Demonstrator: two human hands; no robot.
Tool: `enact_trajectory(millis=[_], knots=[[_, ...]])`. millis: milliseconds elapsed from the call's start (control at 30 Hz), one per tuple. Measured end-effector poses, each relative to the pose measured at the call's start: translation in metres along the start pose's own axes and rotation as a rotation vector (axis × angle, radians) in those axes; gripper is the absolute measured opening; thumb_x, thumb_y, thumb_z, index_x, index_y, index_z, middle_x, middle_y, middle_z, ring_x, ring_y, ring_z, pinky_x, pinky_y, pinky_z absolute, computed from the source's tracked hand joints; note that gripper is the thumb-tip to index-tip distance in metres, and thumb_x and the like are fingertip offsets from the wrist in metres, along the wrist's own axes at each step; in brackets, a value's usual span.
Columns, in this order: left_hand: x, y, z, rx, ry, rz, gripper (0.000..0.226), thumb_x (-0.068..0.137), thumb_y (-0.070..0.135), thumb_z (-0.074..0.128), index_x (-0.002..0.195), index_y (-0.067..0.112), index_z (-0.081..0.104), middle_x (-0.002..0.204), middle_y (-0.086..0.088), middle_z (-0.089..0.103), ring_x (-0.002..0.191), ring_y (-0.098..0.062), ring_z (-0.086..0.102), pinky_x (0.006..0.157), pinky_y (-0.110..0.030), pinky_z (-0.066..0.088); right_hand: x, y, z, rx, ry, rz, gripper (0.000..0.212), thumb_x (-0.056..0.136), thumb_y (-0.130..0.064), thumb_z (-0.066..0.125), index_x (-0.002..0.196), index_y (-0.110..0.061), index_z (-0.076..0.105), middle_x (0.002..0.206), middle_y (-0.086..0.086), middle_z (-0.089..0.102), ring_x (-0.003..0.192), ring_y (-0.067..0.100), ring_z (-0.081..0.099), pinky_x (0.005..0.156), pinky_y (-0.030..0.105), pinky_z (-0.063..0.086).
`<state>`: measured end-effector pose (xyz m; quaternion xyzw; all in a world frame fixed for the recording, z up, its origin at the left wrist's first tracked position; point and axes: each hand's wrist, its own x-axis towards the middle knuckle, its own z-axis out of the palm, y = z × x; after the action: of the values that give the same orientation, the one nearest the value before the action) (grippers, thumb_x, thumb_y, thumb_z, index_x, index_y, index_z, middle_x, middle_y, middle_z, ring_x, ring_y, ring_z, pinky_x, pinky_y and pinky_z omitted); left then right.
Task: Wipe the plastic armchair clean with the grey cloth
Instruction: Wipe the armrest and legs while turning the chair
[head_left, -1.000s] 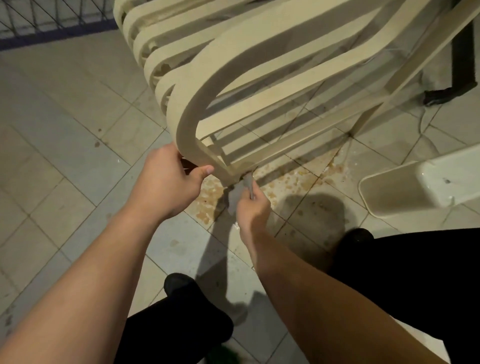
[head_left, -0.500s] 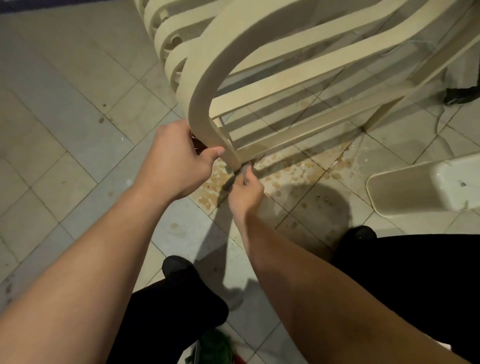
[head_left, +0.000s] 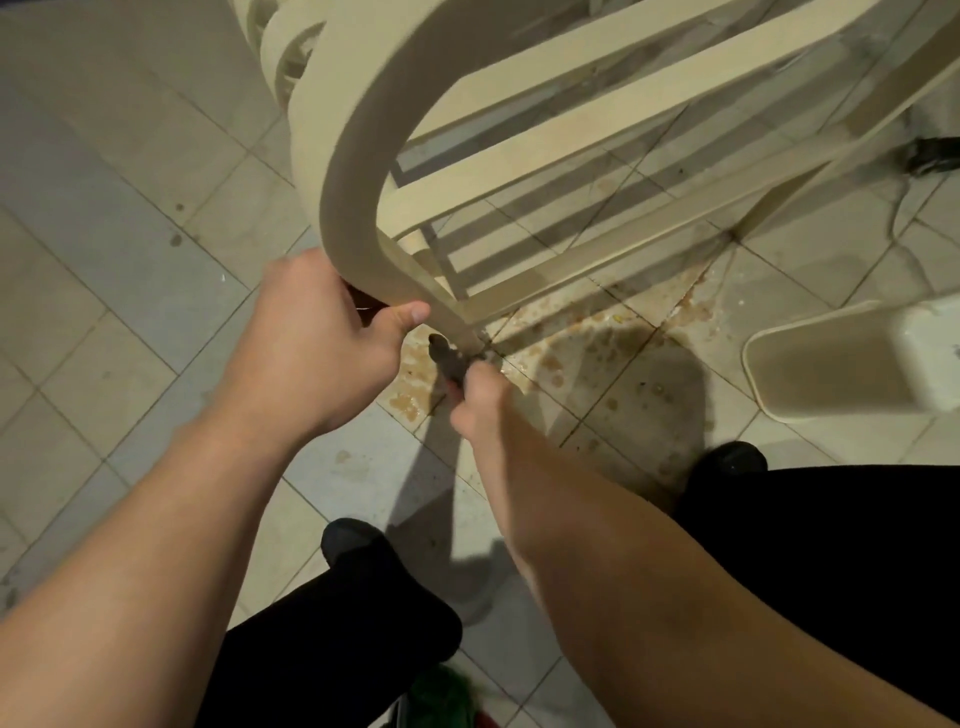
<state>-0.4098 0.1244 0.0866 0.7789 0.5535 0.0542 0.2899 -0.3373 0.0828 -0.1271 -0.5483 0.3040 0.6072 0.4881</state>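
A cream plastic armchair (head_left: 545, 150) fills the upper half of the head view, its curved arm sweeping down into a front leg. My left hand (head_left: 332, 348) grips that curve just above the leg, thumb laid across it. My right hand (head_left: 480, 402) holds the grey cloth (head_left: 448, 359) bunched against the bottom of the leg near the floor. Only a small dark wad of the cloth shows beyond my fingers.
Brown stains (head_left: 582, 353) spot the grey floor tiles around the leg's foot. A white plastic bin (head_left: 831, 364) lies at the right edge. My dark trouser legs and black shoes (head_left: 358, 540) fill the bottom. A green object (head_left: 441, 696) shows at the bottom edge.
My right hand and the cloth have slid down the leg towards its foot. The view has closed in on the chair. My left hand keeps its grip.
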Motion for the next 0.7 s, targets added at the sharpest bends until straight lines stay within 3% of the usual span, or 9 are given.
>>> enact_trajectory(millis=[100,167,267,333,400,467,600,700], knots=[[0.001,-0.003,0.000,-0.015,0.003,0.023,0.010,0.091,0.029,0.073,0.100,0.026,0.072,0.082,0.014,0.064,0.082,-0.020,0.064,0.065,-0.022,0.046,-0.038,0.011,0.003,0.040,0.088,-0.203,0.027,0.103,-0.015,0.046,0.122,-0.013,0.064,0.110,0.004,0.068,0.104,0.023,0.065,0.084,0.030,0.053],[0.002,-0.005,0.001,-0.011,0.002,0.022,0.012,0.091,0.030,0.072,0.102,0.026,0.072,0.085,0.010,0.067,0.080,-0.018,0.064,0.067,-0.021,0.047,-0.068,0.019,-0.010,-0.003,0.157,-0.475,0.027,0.102,-0.014,0.047,0.123,-0.011,0.064,0.115,0.005,0.070,0.111,0.020,0.065,0.097,0.035,0.053],[0.002,-0.007,0.002,0.001,-0.010,0.026,0.013,0.092,0.032,0.072,0.101,0.022,0.070,0.088,-0.003,0.070,0.080,-0.022,0.063,0.069,-0.033,0.053,-0.096,-0.005,-0.024,-0.066,0.254,-0.958,0.028,0.105,-0.018,0.044,0.124,-0.015,0.065,0.100,0.003,0.070,0.093,0.009,0.068,0.084,0.027,0.057],[0.003,-0.007,0.003,0.016,-0.005,0.035,0.016,0.092,0.031,0.072,0.099,0.017,0.070,0.087,-0.011,0.070,0.080,-0.029,0.063,0.069,-0.040,0.055,-0.103,-0.030,-0.021,-0.490,0.136,-1.275,0.031,0.105,-0.019,0.041,0.127,-0.016,0.063,0.106,0.007,0.069,0.095,0.020,0.066,0.078,0.028,0.052],[0.004,-0.007,0.003,0.034,-0.004,0.040,0.017,0.092,0.030,0.072,0.100,0.015,0.072,0.082,-0.011,0.069,0.075,-0.028,0.061,0.063,-0.034,0.050,-0.097,-0.038,-0.014,-1.023,-0.009,-1.287,0.034,0.102,-0.008,0.040,0.128,-0.011,0.062,0.111,0.008,0.066,0.103,0.027,0.059,0.080,0.027,0.042],[0.004,-0.005,0.002,0.040,-0.018,0.029,0.019,0.092,0.031,0.071,0.102,0.015,0.073,0.079,-0.009,0.069,0.072,-0.026,0.062,0.063,-0.036,0.051,-0.094,-0.039,-0.013,-1.207,-0.066,-1.158,0.033,0.102,-0.008,0.040,0.128,-0.012,0.061,0.109,0.008,0.065,0.107,0.029,0.055,0.085,0.030,0.040],[0.004,-0.004,-0.001,0.018,-0.036,-0.002,0.021,0.092,0.032,0.071,0.099,0.012,0.073,0.069,-0.008,0.064,0.061,-0.025,0.055,0.054,-0.035,0.044,-0.093,-0.039,-0.048,-1.089,-0.153,-1.209,0.038,0.100,-0.018,0.038,0.129,-0.014,0.063,0.104,0.011,0.070,0.097,0.023,0.066,0.085,0.033,0.054],[0.003,-0.004,0.000,0.009,-0.025,-0.034,0.016,0.093,0.029,0.071,0.095,0.013,0.071,0.059,0.000,0.051,0.051,-0.013,0.043,0.046,-0.023,0.030,-0.101,-0.050,-0.065,-0.956,-0.189,-1.196,0.045,0.098,-0.023,0.037,0.135,-0.009,0.059,0.117,0.007,0.070,0.104,0.010,0.065,0.089,0.019,0.052]])
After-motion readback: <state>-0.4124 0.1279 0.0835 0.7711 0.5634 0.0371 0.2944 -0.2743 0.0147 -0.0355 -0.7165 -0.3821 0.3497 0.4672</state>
